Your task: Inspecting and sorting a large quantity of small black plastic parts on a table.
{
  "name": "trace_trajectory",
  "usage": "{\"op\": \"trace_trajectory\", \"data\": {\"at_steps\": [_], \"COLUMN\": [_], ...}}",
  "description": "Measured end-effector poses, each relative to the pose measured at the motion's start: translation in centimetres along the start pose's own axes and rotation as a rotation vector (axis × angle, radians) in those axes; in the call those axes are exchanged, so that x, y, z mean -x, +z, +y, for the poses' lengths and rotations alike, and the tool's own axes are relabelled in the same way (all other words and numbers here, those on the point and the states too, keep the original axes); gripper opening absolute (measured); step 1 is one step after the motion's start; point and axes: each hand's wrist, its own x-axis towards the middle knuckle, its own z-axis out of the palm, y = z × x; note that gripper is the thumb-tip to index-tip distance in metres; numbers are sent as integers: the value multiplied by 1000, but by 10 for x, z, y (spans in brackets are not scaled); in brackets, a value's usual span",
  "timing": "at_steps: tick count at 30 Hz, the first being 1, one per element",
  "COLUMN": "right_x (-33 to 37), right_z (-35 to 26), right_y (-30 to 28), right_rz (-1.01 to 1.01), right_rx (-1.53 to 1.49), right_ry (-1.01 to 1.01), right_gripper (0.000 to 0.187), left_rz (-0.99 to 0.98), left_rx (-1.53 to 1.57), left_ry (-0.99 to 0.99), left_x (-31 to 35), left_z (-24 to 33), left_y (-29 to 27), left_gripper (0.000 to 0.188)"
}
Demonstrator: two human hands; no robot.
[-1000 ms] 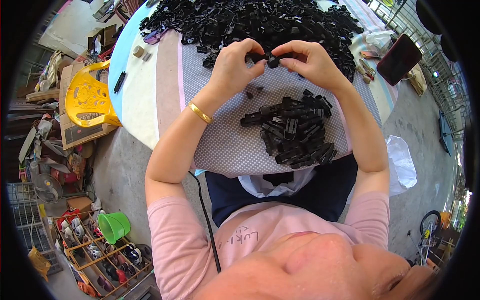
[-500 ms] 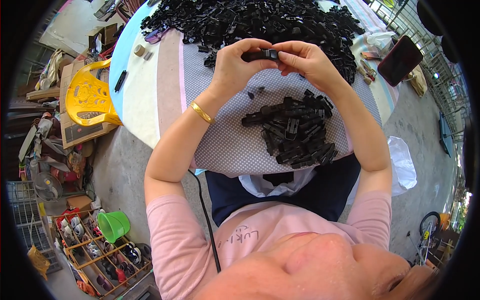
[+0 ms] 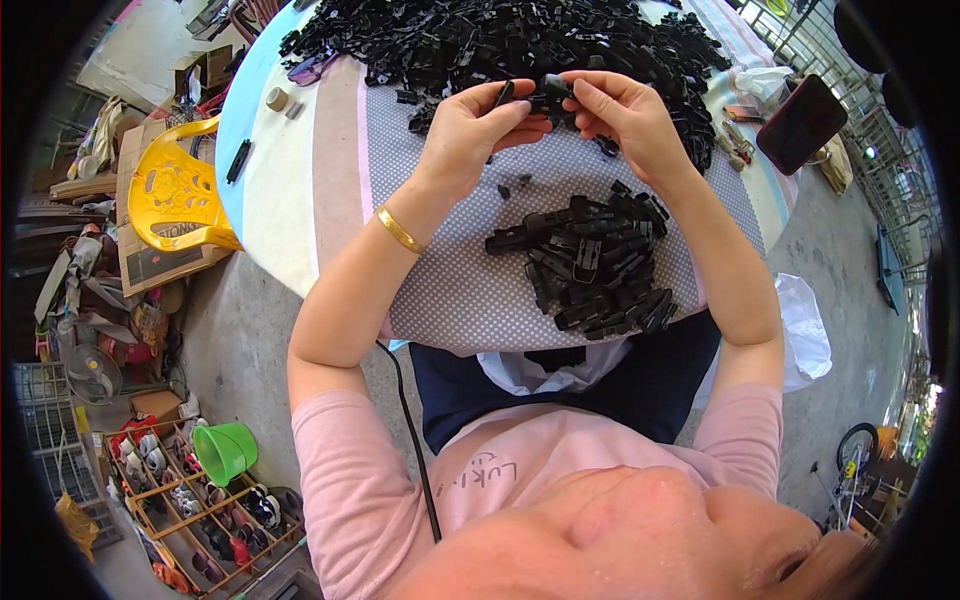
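My left hand [image 3: 478, 130] is closed on a small black plastic piece [image 3: 505, 94], which sticks up between thumb and index finger. My right hand [image 3: 625, 115] pinches another black plastic piece [image 3: 556, 87] at its fingertips, a short gap away from the left. Both hands are raised in front of a large heap of loose black plastic parts [image 3: 540, 45] at the table's far side. Nearer to me lies a smaller pile of longer black plastic pieces [image 3: 590, 262], with a few tiny black bits [image 3: 515, 186] beside it.
The round table's striped and dotted cloth [image 3: 440, 290] lies under everything. A dark phone [image 3: 802, 125] is at its right edge; a small round container [image 3: 278, 99] and a black pen-like object [image 3: 238, 161] lie left. A yellow chair [image 3: 175, 190] and green bucket [image 3: 225, 452] stand on the floor.
My hands have moved apart from the single black piece they both held. A black piece now shows in each hand. The near pile looks unchanged.
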Motion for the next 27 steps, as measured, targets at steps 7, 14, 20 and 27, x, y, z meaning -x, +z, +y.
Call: {"op": "trace_trajectory", "data": {"at_steps": [7, 14, 20, 27], "right_x": [5, 9, 7, 9], "right_z": [4, -2, 1, -9], "right_y": [10, 12, 12, 5], "right_rz": [-22, 38, 9, -62], "right_rx": [456, 912, 572, 412], "right_ry": [-261, -545, -354, -250], "right_gripper": [20, 23, 32, 30], "left_rz": [1, -37, -18, -77], "left_rx": [-62, -59, -127, -264], "left_ry": [38, 71, 121, 270], "left_x": [4, 6, 5, 9], "left_z": [-2, 0, 0, 9], "left_y": [3, 5, 2, 6], "left_gripper": [27, 30, 38, 40]}}
